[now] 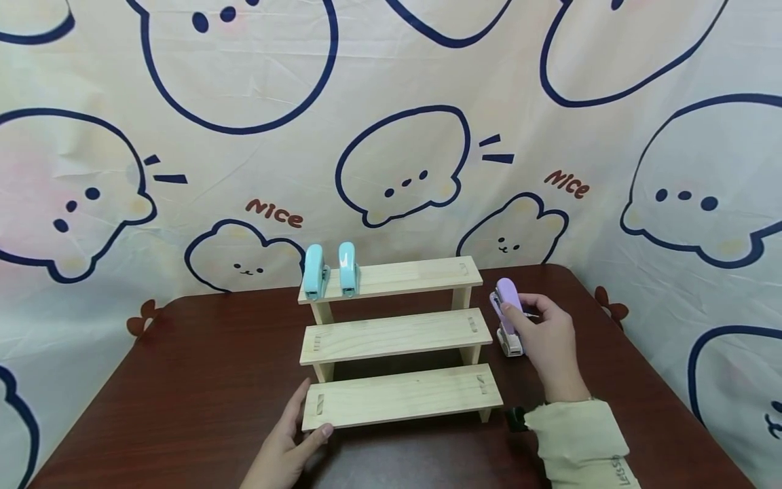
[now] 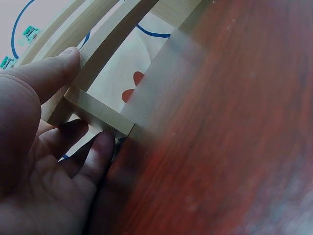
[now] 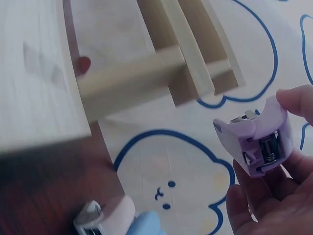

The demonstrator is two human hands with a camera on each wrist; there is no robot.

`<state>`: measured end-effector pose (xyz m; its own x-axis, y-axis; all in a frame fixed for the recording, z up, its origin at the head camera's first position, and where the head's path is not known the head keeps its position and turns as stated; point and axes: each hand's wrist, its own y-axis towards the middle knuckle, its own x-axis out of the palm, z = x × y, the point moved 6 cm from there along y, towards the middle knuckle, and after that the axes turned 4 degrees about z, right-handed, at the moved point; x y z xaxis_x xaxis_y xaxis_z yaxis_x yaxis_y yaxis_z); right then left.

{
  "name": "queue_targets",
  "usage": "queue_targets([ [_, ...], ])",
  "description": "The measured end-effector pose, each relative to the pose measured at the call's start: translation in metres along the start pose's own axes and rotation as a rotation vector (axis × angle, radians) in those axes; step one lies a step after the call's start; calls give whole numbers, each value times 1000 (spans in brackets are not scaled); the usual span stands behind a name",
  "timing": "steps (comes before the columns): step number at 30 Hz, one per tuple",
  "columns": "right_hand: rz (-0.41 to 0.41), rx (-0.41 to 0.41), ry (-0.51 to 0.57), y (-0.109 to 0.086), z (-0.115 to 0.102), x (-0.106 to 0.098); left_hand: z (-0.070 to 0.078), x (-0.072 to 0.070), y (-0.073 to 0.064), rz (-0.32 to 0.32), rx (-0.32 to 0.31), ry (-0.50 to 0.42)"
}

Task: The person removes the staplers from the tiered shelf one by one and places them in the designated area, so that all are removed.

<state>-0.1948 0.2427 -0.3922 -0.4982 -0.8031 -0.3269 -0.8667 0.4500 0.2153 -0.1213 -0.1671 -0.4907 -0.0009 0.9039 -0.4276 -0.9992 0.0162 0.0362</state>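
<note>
A three-tier wooden display stand [image 1: 400, 397] stands on the table. My left hand [image 1: 287, 435] grips the left end of its lowest board, thumb at the front edge and fingers along the side; in the left wrist view the fingertips curl by the stand's leg [image 2: 100, 115]. To the right of the stand, my right hand [image 1: 550, 339] holds a purple stapler [image 1: 508, 299] between thumb and fingers, its top end pointing away from me. The right wrist view shows this purple stapler [image 3: 259, 137] end-on. Two light blue staplers [image 1: 314, 272] stand side by side at the left of the top board.
Low in the right wrist view, a pale pink stapler [image 3: 115, 215] and a blue object [image 3: 146, 225] sit close together. The dark red-brown table [image 1: 201, 394] reaches back to a cartoon-print cloth [image 1: 391, 81] that hangs behind and on both sides.
</note>
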Motion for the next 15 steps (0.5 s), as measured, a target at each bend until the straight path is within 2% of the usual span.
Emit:
queue_targets([
  [5,21,49,3,6,8,-10,0,0,0,-2,-18,-19],
  [11,48,93,27,12,20,-18,-1,1,0,-4,-15,-63],
  [15,88,115,25,16,29,-22,-1,1,0,-3,-11,-60],
])
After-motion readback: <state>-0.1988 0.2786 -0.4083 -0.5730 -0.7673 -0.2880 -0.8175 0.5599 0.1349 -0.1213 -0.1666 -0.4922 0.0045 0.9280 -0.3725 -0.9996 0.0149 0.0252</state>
